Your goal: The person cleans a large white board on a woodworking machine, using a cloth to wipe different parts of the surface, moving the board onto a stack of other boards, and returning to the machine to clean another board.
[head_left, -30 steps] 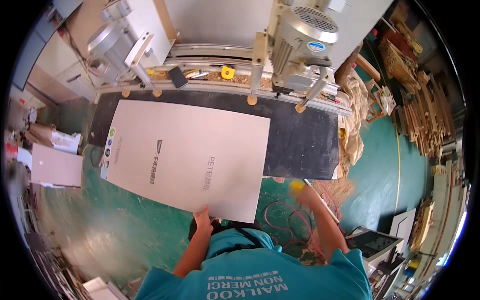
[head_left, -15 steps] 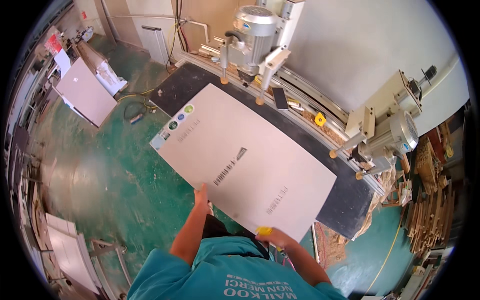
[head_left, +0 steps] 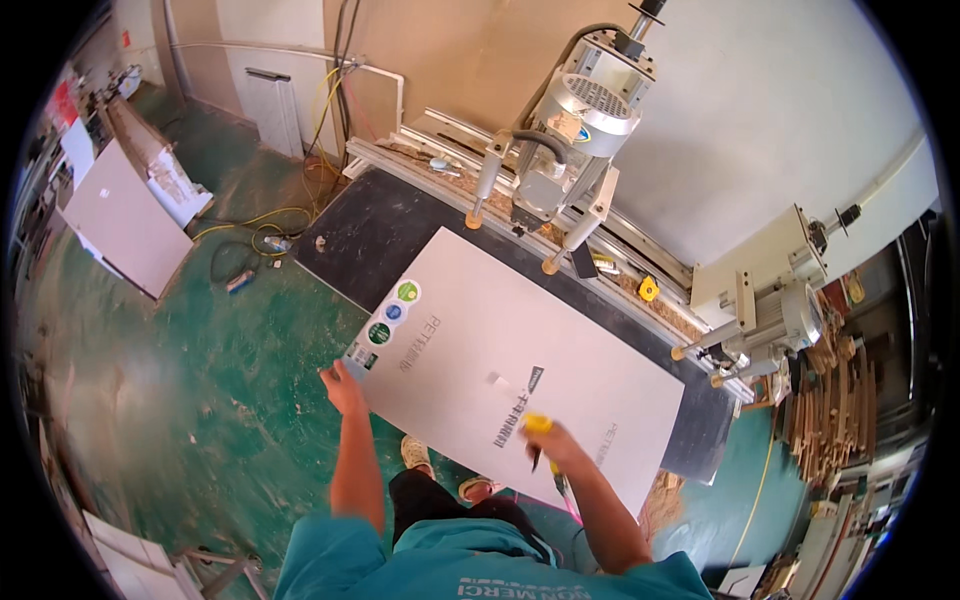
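One smooth, flat, rectangular pale panel (head_left: 520, 345) with three round labels (head_left: 396, 312) overlaps the black tabletop (head_left: 345, 235). The left hand (head_left: 345, 390) is clamped on its corner at nine o'clock. Toward five, over the panel, the right hand (head_left: 563, 446), blurred, closes round one yellow-topped tool (head_left: 538, 424). Two ribbed metal motors (head_left: 598, 108) stand near one and three o'clock; two shoes (head_left: 416, 453) show around seven.

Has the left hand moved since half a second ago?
Yes: against the black table, the left hand has shifted toward the table's left end, to the stickered end of the pale panel.
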Tool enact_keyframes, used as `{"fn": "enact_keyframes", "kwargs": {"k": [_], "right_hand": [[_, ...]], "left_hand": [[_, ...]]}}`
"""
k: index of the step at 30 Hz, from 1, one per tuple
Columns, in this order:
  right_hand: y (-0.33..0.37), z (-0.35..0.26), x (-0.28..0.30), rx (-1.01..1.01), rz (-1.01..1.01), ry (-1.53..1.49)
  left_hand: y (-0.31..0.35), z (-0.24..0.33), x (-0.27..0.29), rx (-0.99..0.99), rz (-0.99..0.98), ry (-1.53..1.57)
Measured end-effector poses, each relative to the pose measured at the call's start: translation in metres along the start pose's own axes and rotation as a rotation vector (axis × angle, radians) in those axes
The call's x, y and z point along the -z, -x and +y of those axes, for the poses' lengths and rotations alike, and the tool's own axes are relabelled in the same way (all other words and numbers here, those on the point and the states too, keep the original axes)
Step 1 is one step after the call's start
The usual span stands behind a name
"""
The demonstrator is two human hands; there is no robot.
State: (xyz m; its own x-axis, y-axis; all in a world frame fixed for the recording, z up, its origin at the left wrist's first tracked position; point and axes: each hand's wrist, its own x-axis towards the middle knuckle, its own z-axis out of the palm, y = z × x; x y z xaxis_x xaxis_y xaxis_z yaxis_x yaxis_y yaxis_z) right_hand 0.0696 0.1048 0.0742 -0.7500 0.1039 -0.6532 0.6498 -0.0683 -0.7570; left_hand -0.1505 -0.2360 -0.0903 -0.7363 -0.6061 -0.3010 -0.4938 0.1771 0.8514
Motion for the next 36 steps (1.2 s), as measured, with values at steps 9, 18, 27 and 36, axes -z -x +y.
{"fn": "enact_keyframes", "kwargs": {"k": [9, 18, 27, 36], "right_hand": [[-0.061, -0.028, -0.083, -0.013, 0.417, 0.146], [-0.012, -0.072, -0.090, 0.570, 0.390, 0.690], [0.087, -0.073, 0.240, 0.309, 1.101, 0.655], [0.224, -0.201, 0.470, 0.394, 1.737, 1.022]], "left_hand": [[0.071, 0.022, 0.011, -0.821, -0.328, -0.306], [0.197, 0.058, -0.004, 0.073, -1.119, 0.513], [0.137, 0.051, 0.040, -0.545, -1.554, -0.447], [0.133, 0.006, 0.006, -0.825, -1.089, -0.767]]}}
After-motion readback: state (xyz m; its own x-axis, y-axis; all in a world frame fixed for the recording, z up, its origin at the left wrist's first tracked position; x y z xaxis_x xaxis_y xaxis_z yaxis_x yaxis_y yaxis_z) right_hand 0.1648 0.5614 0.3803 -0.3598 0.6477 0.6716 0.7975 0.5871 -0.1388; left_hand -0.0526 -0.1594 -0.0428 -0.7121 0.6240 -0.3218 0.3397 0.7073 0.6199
